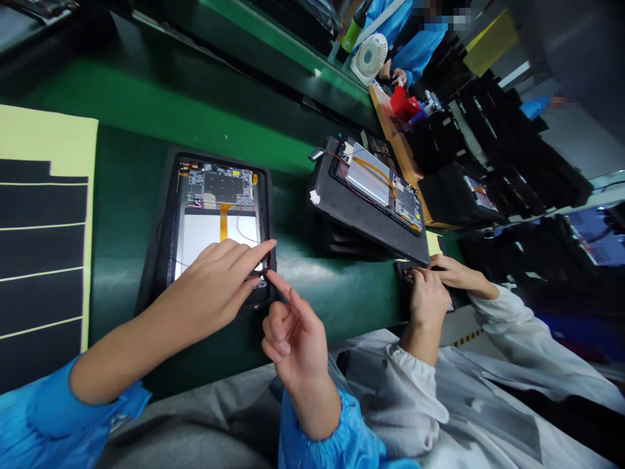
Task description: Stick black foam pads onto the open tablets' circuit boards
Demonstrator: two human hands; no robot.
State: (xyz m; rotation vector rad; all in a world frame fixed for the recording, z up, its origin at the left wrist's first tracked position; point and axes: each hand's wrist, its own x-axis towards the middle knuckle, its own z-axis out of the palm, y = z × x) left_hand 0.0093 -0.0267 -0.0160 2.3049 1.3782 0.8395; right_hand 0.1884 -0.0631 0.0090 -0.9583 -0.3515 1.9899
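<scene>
An opened tablet (222,225) lies in a black foam tray on the green bench, its circuit board, silver battery and orange ribbon cable showing. My left hand (219,280) reaches across its lower part, thumb and fingers pinched at the lower right corner near a thin dark wire. What sits between the fingertips is too small to name. My right hand (295,332) is beside that corner, palm up, its index finger stretched to the tablet's edge and the other fingers curled, with nothing visible in it.
A second opened tablet (375,182) rests on a stack of black foam trays (342,225) to the right. Beyond it, a co-worker's hands (430,293) work on another piece. Black strips on a yellow sheet (92,150) lie at left. A white fan (370,57) stands at the back.
</scene>
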